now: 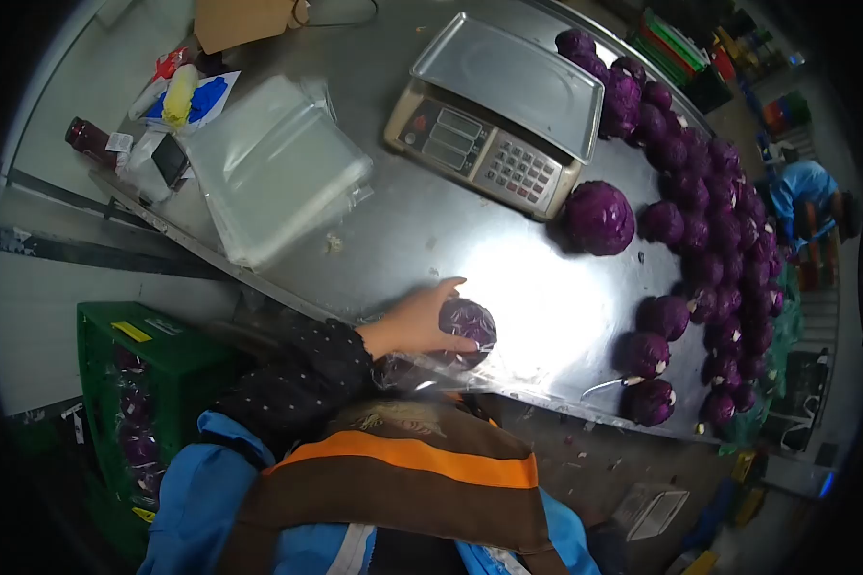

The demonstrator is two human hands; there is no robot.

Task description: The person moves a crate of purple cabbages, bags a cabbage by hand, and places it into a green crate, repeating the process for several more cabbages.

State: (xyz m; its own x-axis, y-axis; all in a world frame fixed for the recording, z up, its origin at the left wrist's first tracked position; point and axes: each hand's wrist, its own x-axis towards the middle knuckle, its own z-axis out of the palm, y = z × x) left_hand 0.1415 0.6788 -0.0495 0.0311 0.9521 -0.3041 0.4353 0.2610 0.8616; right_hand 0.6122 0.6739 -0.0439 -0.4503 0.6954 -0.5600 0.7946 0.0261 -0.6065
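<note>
My left hand (418, 323) reaches in from the left in a black dotted sleeve. Its fingers and thumb curve around a small red cabbage (470, 324) at the table's near edge. Clear plastic film, apparently a bag (407, 372), covers the cabbage and trails toward my apron. My right hand does not show in the view. A larger red cabbage (599, 218) sits just off the near right corner of a digital scale (489, 144), whose metal pan holds nothing.
Many red cabbages (724, 230) line the metal table's right side. Clear plastic bags (268, 168) lie stacked at left, near a tape roll or similar clutter (158, 163). A green crate (144, 335) with wrapped cabbages stands lower left. Another person (805, 196) is at far right.
</note>
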